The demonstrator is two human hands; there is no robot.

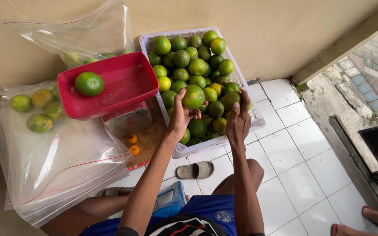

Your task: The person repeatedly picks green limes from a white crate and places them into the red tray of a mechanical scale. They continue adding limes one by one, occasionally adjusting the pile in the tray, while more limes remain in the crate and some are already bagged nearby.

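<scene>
White floor tiles [302, 144] meet a beige wall [267, 26] at the far side, and against that wall sits a white plastic crate [259, 120] heaped with green and yellowish limes. Over the pile, the left hand [179, 119] lifts one large green lime [193, 96], fingers curled around its underside and thumb pressed to its left side. Just to the right, the right hand [238, 122] rests palm-down on the fruit near the crate's right edge, fingers together and pointing away; whether it clasps anything I cannot tell. Left of the crate, a red scale tray [123, 87] holds a single lime [89, 83]. Clear zip bags [57, 161] lie further left, one with a few limes inside. Two small orange fruits [132, 144] lie on a wooden board [147, 140] near the scale. A beige sandal [194, 170] lies on the tiles close to the person's knees.
</scene>
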